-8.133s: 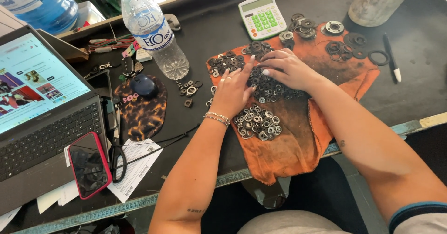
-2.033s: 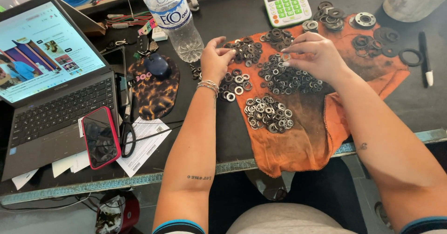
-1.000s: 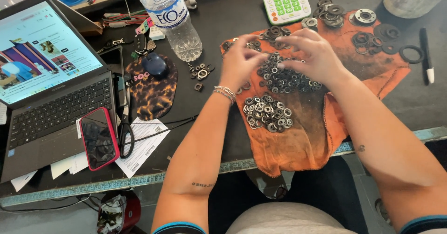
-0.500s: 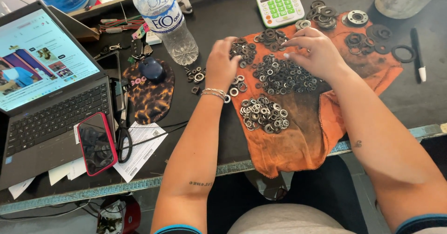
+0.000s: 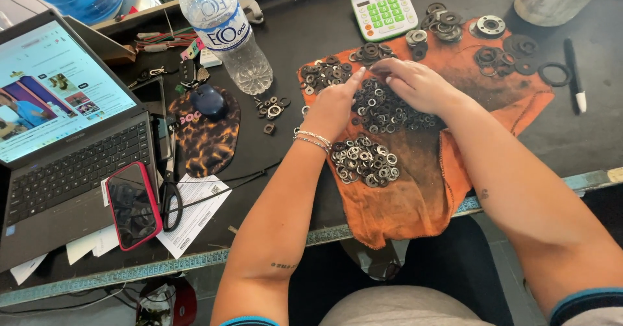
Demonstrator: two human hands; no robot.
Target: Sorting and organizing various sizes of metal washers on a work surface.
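An orange cloth (image 5: 415,189) lies on the black table and carries several piles of metal washers. My left hand (image 5: 334,105) rests on the cloth beside a dark washer pile (image 5: 321,74), its index finger stretched toward my right hand. My right hand (image 5: 418,86) lies palm down on the big middle pile of washers (image 5: 383,108), fingers spread among them. A brighter pile of washers (image 5: 363,160) sits near my left wrist, which wears thin bracelets. Whether either hand pinches a washer is hidden.
A laptop (image 5: 61,137), a red-cased phone (image 5: 133,204), scissors (image 5: 171,193) and a mouse (image 5: 209,100) on a spotted pad fill the left. A water bottle (image 5: 227,34) and a white-green calculator (image 5: 383,4) stand behind. Larger rings (image 5: 503,53) and a marker (image 5: 574,73) lie right.
Both hands keep shuffling over the middle washer pile. My left hand has shifted slightly back toward the dark far pile and now points its index finger at my right hand.
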